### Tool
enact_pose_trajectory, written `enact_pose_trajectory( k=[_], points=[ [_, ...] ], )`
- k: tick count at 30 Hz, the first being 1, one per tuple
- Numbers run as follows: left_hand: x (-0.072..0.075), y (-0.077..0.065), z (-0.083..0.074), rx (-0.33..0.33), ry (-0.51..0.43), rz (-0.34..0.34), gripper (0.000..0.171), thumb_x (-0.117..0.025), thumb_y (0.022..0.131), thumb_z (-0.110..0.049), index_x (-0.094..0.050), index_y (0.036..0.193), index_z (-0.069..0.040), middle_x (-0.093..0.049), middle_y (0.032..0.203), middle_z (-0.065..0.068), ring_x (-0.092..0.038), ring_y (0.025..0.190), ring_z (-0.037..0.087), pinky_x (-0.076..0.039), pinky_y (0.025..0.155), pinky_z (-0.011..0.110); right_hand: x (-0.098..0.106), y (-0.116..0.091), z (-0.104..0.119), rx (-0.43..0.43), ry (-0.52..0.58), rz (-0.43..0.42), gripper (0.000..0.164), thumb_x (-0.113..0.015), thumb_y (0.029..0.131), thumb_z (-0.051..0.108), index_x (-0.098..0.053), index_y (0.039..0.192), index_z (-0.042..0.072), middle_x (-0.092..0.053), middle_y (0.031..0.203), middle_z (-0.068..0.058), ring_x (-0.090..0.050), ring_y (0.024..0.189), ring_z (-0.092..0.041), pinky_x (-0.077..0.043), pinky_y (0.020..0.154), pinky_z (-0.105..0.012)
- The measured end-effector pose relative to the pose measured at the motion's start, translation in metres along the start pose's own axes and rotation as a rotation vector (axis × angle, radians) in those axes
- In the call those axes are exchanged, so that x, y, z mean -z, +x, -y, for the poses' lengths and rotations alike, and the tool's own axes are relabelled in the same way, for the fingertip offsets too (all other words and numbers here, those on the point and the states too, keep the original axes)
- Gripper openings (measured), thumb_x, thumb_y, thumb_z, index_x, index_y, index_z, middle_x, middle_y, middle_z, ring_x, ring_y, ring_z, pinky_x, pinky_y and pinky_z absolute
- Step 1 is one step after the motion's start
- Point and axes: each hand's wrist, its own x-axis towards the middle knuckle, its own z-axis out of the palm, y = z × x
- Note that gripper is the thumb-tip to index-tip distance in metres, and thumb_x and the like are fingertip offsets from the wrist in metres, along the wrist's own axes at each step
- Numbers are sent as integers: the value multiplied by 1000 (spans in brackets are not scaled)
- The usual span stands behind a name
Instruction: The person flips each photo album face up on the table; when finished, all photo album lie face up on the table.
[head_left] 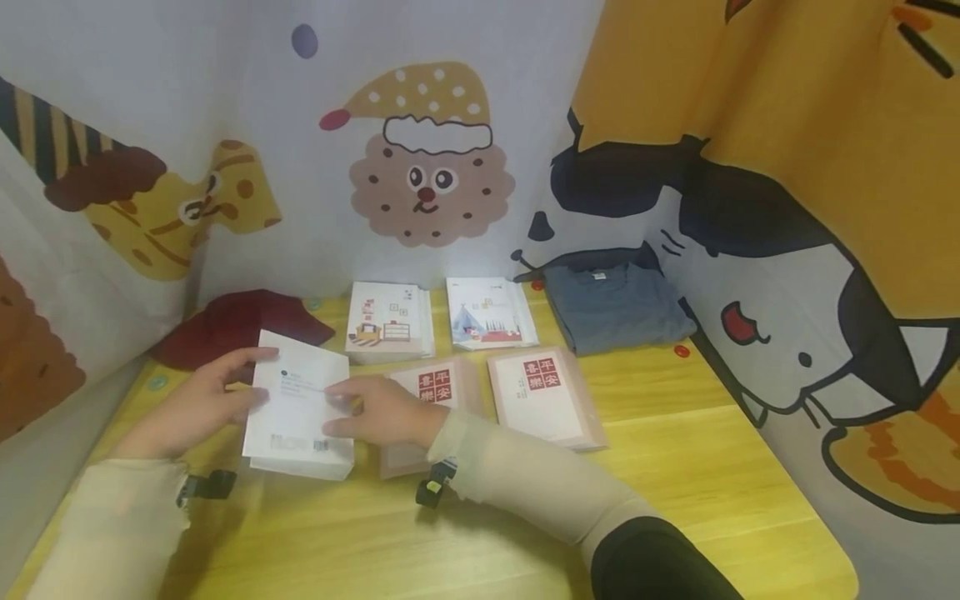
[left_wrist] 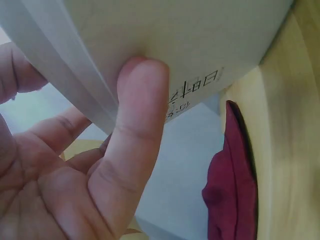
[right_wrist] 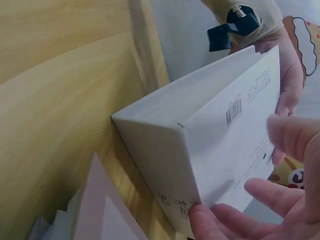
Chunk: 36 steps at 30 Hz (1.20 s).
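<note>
A thick white book [head_left: 296, 417], standing tilted with its barcoded back cover toward the head camera, is held over the left part of the table. My left hand [head_left: 213, 396] grips its left side. In the left wrist view its thumb [left_wrist: 142, 100] presses on a face bearing dark characters, with other fingers on the opposite side. My right hand [head_left: 390, 408] has fingertips on the back cover, some near the spine edge. The right wrist view shows its fingers [right_wrist: 272, 195] spread loosely over the cover. Behind the right hand lies a pink-bordered book [head_left: 405, 454], partly hidden.
Another pink-bordered book [head_left: 547, 400] lies to the right. Two illustrated white books [head_left: 386, 321] lie farther back on the yellow wood table [head_left: 675, 483]. Folded grey-blue clothing [head_left: 618, 308] sits back right, dark red cloth [head_left: 240, 321] back left. A printed curtain [head_left: 270, 108] hangs behind.
</note>
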Motion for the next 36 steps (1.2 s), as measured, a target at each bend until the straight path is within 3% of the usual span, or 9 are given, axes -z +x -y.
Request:
enact_pose_trajectory(
  k=[4,9,12,17,20,24,30,33,36],
  points=[
    [2,0,-7,14,35,-9,60,-59,105,-7,-34,159,3,-58,128,31,-71,90,19,-65,72,32,2,-1,0,19,65,45,65,-77,96,46,-55,154,27,-62,150,2,-69,117,-9,-56,96,-23],
    [1,1,-14,-7,7,2,72,-61,106,-12,-22,167,-5,-53,136,37,-73,92,23,-66,73,34,1,-2,-1,56,124,99,70,-67,101,50,-41,163,32,-56,156,0,-64,128,-12,-52,107,-28],
    [-3,3,-13,-41,-49,42,77,-60,107,-11,-15,170,-9,-49,140,40,-73,94,23,-66,73,37,-1,-3,-1,55,269,100,71,-59,106,48,-25,168,38,-60,151,-6,-68,122,-14,-55,106,-32],
    [-14,6,-4,-64,-150,169,77,-61,106,-9,-16,168,-3,-50,138,40,-72,101,28,-66,78,44,-4,-5,2,47,539,48,83,-59,108,39,-2,168,46,-63,141,-20,-75,97,-16,-64,87,-31],
    [-20,8,1,-47,-164,213,77,-62,105,-9,-17,167,-1,-50,136,39,-69,104,33,-66,79,47,-3,-6,3,43,538,12,92,-67,104,37,-1,168,45,-58,147,-22,-72,97,-10,-64,81,-28],
    [-23,10,8,-19,-143,217,77,-63,104,-11,-19,166,2,-52,133,36,-66,105,34,-65,79,47,-1,-6,3,28,490,-5,100,-77,97,29,-9,169,43,-54,151,-18,-67,98,-6,-64,77,-28],
    [-22,12,31,9,-60,193,71,-66,104,-16,-32,163,2,-62,128,28,-66,106,30,-63,80,42,0,-4,3,-22,451,-7,95,-80,92,16,-28,166,45,-55,150,-17,-71,84,-13,-65,71,-32],
    [-23,11,39,16,-23,196,68,-67,104,-18,-37,162,1,-64,126,24,-64,108,29,-62,80,41,0,-4,2,-30,430,6,89,-79,94,22,-30,164,46,-61,141,-14,-72,79,-17,-66,71,-37],
    [-25,10,41,1,10,197,67,-67,103,-20,-39,161,-1,-62,131,27,-63,112,30,-60,82,37,0,-3,0,-25,359,4,84,-78,96,36,-30,164,46,-61,144,-10,-72,88,-15,-64,83,-35]
  ],
)
